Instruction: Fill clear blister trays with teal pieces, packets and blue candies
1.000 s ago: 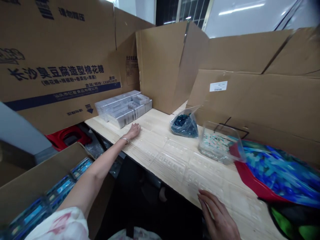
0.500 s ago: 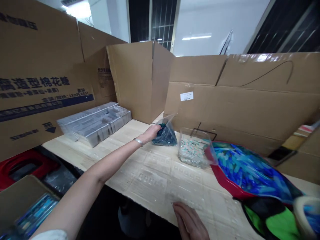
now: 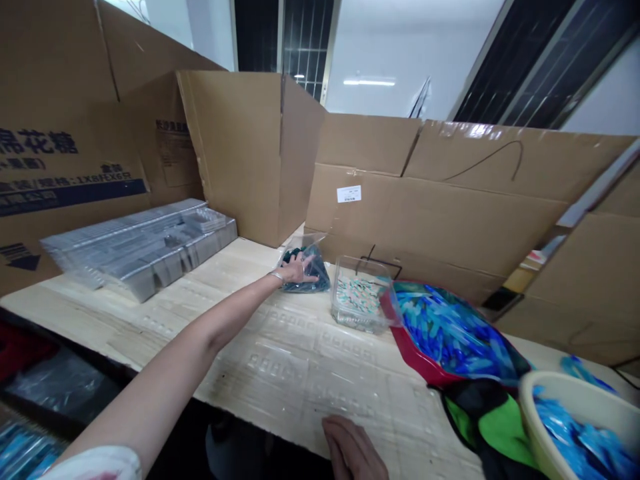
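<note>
My left hand [image 3: 299, 268] reaches out to a clear plastic bag [image 3: 320, 283] of dark teal pieces. Its fingers are spread and touch the bag, with no firm grip showing. Near the front edge of the table, my right hand [image 3: 355, 450] rests with fingers stretched out close together and nothing visible in it. Between the hands, flat transparent moulded plastic sheets [image 3: 273, 363] lie on the wooden tabletop [image 3: 210, 307]. Right of the bag stands a clear plastic tub [image 3: 365, 317] holding small pale and turquoise pieces.
A red tray [image 3: 417, 360] bears blue packets [image 3: 450, 327]. Nearer are a black and green cloth item [image 3: 505, 427] and a cream basin [image 3: 533, 400] of blue packets. Stacked clear plastic trays [image 3: 145, 250] stand left. Cardboard boxes [image 3: 235, 153] wall the back.
My left hand has moved from beside the stacked trays to the bag, and its fingers have spread there. My right hand stays by the table edge. The view has swung right.
</note>
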Tool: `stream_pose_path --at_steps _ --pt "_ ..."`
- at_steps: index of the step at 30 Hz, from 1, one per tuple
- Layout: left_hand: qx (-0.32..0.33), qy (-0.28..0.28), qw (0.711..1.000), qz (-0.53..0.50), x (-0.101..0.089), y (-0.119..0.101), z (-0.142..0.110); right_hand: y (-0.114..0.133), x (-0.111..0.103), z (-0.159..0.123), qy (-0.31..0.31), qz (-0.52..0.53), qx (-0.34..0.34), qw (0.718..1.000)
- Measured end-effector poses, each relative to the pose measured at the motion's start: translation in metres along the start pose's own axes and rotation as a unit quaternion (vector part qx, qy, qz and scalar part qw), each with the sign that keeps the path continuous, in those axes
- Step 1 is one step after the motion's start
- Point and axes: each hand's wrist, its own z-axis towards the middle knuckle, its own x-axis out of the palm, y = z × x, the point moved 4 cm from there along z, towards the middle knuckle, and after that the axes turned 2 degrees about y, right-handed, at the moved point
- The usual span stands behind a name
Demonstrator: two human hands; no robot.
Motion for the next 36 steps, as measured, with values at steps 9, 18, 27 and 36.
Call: stream_pose_path --at_steps 9,18,27,36 --pt "0.019 -0.005 0.999 -0.037 0.004 0.0 -0.008 0.016 0.002 0.007 0.007 0.04 -0.003 0.999" --pt "-0.032 -0.099 0.967 -0.231 -0.011 0.009 -0.02 0.018 -0.005 0.003 -0.028 0.028 -0.022 0.999" --pt "-0.082 -0.12 0.784 -0.603 -0.044 0.008 -0.028 0.015 0.002 0.003 -0.036 0.024 -0.032 0.999" --pt "-0.004 0.092 0.502 -0.86 -0.041 -0.04 -0.148 0.008 -0.023 0.078 0.006 0.07 0.122 0.99"
